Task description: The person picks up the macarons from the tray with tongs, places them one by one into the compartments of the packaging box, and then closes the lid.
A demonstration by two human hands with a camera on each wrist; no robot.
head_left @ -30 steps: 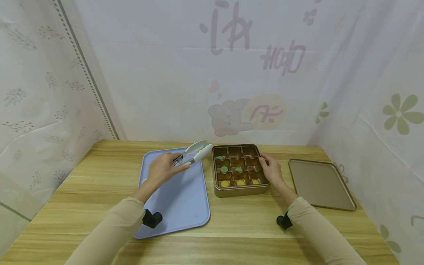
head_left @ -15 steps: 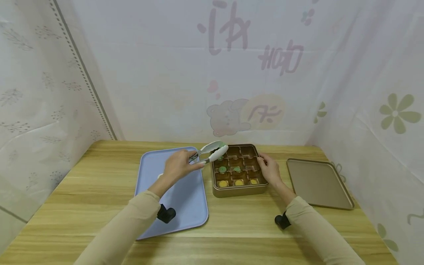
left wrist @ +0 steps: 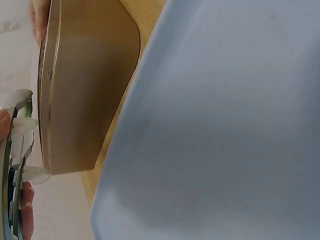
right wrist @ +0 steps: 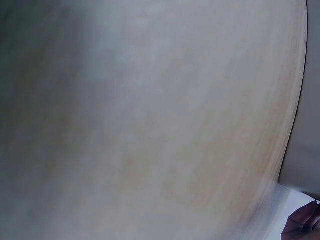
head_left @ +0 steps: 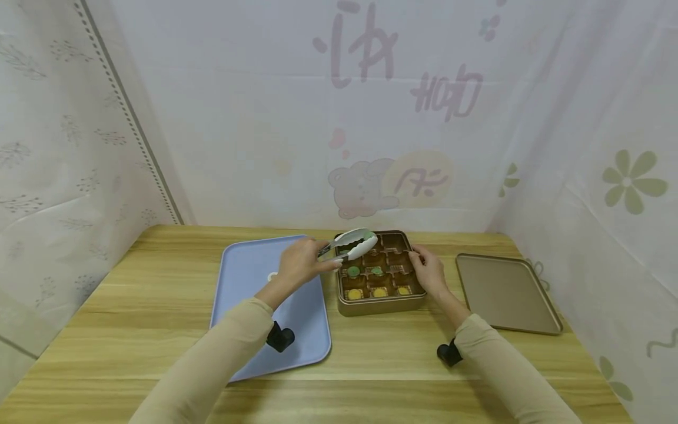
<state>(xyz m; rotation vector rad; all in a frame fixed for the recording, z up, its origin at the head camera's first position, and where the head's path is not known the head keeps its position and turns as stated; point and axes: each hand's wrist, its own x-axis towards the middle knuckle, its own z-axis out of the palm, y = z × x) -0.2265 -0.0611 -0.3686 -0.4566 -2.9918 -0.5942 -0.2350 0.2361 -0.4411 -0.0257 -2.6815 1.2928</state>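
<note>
My left hand grips metal tongs with white scalloped tips, held above the left part of a square brown tin. A small green piece shows between the tong tips in the left wrist view. The tin holds a divided brown insert; yellow round pieces sit in its front row and green pieces in the row behind. The tongs partly hide the back left compartments. At the tin's right rim, my right hand holds on with thumb and fingers.
A light blue tray lies under my left forearm, left of the tin. The flat brown lid rests on the wooden table at the right. Printed cloth curtains stand behind and at both sides.
My left hand has carried the tongs rightward, from over the tray's right edge to above the tin. My right hand stays on the tin's rim.
</note>
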